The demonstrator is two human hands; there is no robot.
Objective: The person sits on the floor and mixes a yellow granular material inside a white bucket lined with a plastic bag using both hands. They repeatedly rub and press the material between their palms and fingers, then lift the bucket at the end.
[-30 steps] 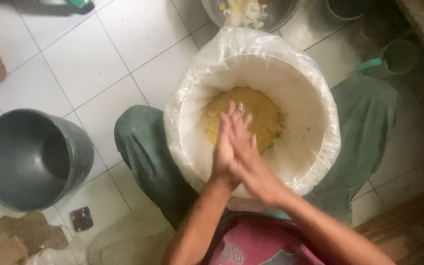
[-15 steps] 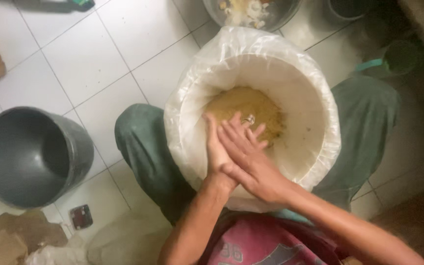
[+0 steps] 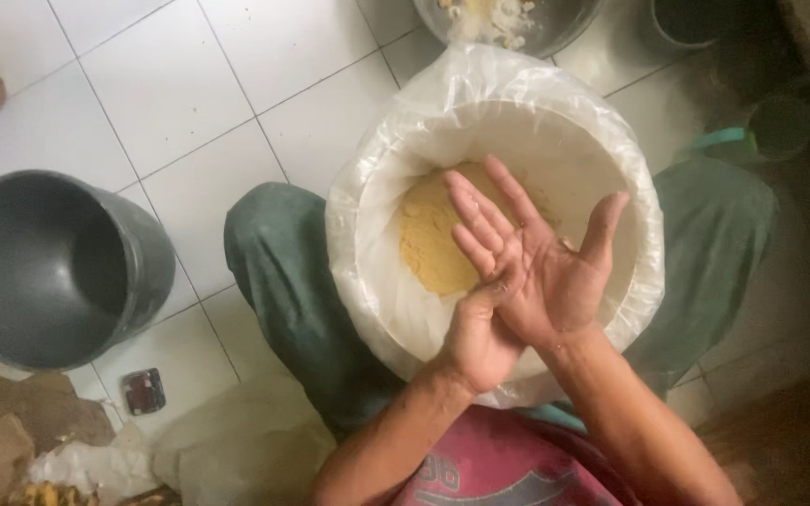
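A white bucket lined with a clear plastic bag [image 3: 602, 122] sits between my knees, holding yellow-brown powder [image 3: 428, 239] at the bottom. Both hands hover over its near rim. My right hand [image 3: 541, 258] is turned palm up with the fingers spread and nothing in it. My left hand [image 3: 475, 333] lies against the right palm's heel from below, fingers curled, rubbing against it. Neither hand holds an object.
An empty grey bucket [image 3: 44, 262] lies tilted on the white tiled floor at the left. A metal bowl [image 3: 555, 23] with pale lumps stands beyond the lined bucket. Crumpled brown paper [image 3: 11, 426] and a small dark packet [image 3: 144, 390] lie at lower left. A green cup [image 3: 771, 126] stands right.
My hands were pressed together upright over the powder. They have drawn back towards me, and the right hand has turned palm up and spread while the left slid down to its heel.
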